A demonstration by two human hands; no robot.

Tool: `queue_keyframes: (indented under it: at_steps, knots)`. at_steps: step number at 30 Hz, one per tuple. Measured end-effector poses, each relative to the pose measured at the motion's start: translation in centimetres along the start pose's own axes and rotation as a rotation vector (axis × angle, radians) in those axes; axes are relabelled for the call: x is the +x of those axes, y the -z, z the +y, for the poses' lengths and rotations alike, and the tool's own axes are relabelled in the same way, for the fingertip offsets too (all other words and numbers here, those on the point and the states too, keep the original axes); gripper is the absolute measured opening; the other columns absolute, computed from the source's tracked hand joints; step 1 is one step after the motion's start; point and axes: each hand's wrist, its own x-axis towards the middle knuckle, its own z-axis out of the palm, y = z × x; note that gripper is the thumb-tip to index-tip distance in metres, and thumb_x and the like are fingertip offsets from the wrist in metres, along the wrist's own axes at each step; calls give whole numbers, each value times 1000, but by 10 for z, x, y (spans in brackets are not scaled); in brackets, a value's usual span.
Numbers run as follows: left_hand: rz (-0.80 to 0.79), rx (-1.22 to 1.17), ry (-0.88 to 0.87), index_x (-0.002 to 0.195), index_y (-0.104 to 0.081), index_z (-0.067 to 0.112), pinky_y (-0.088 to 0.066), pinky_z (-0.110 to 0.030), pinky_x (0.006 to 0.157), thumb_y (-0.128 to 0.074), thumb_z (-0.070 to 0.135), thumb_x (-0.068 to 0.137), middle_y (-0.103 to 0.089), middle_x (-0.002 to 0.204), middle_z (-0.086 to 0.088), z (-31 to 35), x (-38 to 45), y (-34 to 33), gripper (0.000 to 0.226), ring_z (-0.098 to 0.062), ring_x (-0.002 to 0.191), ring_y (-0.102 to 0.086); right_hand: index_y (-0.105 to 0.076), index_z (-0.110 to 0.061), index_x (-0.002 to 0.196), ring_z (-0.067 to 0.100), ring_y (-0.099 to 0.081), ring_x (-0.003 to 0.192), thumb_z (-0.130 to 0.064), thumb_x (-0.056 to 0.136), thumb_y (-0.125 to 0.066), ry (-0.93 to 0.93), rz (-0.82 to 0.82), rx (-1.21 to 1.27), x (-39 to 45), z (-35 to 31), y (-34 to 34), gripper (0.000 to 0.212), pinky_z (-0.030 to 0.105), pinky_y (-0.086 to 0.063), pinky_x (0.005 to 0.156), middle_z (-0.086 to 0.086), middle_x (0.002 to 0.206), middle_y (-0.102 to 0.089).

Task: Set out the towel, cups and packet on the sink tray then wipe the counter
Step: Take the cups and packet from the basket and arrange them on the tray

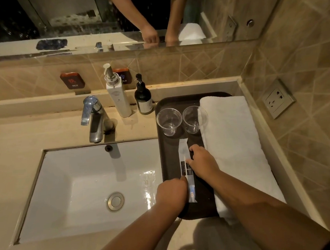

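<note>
A dark tray lies on the counter to the right of the sink. A folded white towel covers its right half. Two clear plastic cups stand upright side by side at the tray's far end. A long white packet lies lengthwise on the tray below the cups. My left hand touches the packet's near end with its fingertips. My right hand pinches the packet's right edge near the middle.
The white sink basin with a metal drain lies on the left, a chrome tap behind it. A white pump bottle and a dark pump bottle stand by the back ledge. A wall socket sits on the right.
</note>
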Motion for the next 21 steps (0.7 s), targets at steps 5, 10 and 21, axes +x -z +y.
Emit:
queue_keyframes:
  at_steps: [5, 10, 21]
  knots:
    - [47, -39, -5, 121, -52, 14, -54, -36, 71, -68, 24, 85, -66, 102, -7, -5, -7, 4, 41, -27, 83, -67, -53, -17, 124, 16, -55, 85, -29, 93, -58, 69, -7, -68, -12, -5, 8, 33, 26, -44, 73, 6, 119, -55]
    - [191, -121, 42, 113, -59, 22, -52, -28, 68, -52, 33, 96, -65, 98, 0, -24, -16, 20, 21, -19, 79, -63, -58, -19, 118, 17, -58, 83, -32, 95, -51, 151, -41, -223, -28, -13, 26, 28, 30, -47, 70, 2, 115, -54]
    - [418, -14, 234, 145, -39, 26, -29, -45, 114, -49, 54, 92, -38, 153, -4, -105, -91, 50, 61, -26, 139, -36, -43, -32, 138, 24, -36, 137, -57, 89, -50, 430, 97, -449, -78, -78, 19, 55, 50, -24, 114, 0, 147, -44]
